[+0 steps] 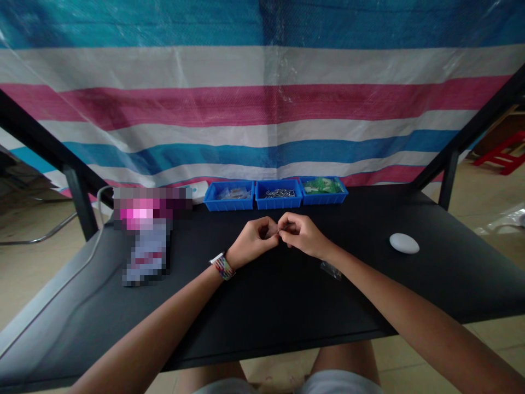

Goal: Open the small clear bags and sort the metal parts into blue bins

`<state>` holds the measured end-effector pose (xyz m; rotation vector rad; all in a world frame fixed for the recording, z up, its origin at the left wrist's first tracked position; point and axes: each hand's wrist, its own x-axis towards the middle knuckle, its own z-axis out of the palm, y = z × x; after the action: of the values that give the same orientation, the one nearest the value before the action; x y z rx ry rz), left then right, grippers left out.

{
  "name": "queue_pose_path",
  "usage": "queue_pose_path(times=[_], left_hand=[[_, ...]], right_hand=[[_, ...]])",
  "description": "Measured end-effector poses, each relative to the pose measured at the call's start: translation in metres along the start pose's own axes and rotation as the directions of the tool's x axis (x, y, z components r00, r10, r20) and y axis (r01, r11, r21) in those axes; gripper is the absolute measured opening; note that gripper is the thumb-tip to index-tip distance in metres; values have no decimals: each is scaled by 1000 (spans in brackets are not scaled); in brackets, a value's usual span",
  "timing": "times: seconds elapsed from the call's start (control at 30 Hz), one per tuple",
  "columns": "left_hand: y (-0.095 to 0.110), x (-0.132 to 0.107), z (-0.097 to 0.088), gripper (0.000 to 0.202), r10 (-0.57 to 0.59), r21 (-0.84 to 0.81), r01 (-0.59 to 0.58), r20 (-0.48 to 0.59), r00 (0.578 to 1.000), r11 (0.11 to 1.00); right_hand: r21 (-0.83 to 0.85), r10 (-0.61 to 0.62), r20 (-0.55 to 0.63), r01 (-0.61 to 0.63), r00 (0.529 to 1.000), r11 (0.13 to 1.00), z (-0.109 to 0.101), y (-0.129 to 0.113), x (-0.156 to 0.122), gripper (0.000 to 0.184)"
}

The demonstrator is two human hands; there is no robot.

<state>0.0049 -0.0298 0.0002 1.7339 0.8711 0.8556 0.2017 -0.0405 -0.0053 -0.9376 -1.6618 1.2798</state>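
My left hand (257,238) and my right hand (302,235) meet over the middle of the black table, fingertips pinched together and touching. Between them is something small and thin, perhaps clear plastic, mostly hidden by the fingers. A small clear plastic packet (331,270) lies on the table beside my right forearm. Just beyond the hands stands a blue bin of metal screws or nails (279,203). To its left is a blue bin with clear plastic bags (229,205), and to its right a blue bin with green packets (325,198).
A white oval object, like a computer mouse (404,243), rests at the right of the black table (262,317). Pixelated pink and grey items (147,235) sit at the left, near a white cable (92,253). Behind the bins hangs a striped sheet (262,104), between black frame posts.
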Motion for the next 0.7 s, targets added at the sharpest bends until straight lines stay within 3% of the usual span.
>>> queue_pose_path(times=[0.27, 0.47, 0.6, 0.7], left_hand=[[-1, 0, -2, 24, -5, -15, 5, 37, 999, 1000], [-1, 2, -4, 34, -9, -183, 10, 6, 1000, 983], [-1, 3, -7, 30, 9, -224, -25, -71, 997, 974], [-1, 6, -12, 30, 9, -244, -59, -202, 979, 968]], right_hand=[[49, -11, -45, 13, 999, 999, -1, 2, 2, 18], [108, -18, -139, 33, 990, 994, -4, 3, 5, 24], [159, -6, -166, 33, 986, 987, -5, 4, 7, 27], [175, 3, -182, 29, 983, 984, -6, 5, 7, 29]])
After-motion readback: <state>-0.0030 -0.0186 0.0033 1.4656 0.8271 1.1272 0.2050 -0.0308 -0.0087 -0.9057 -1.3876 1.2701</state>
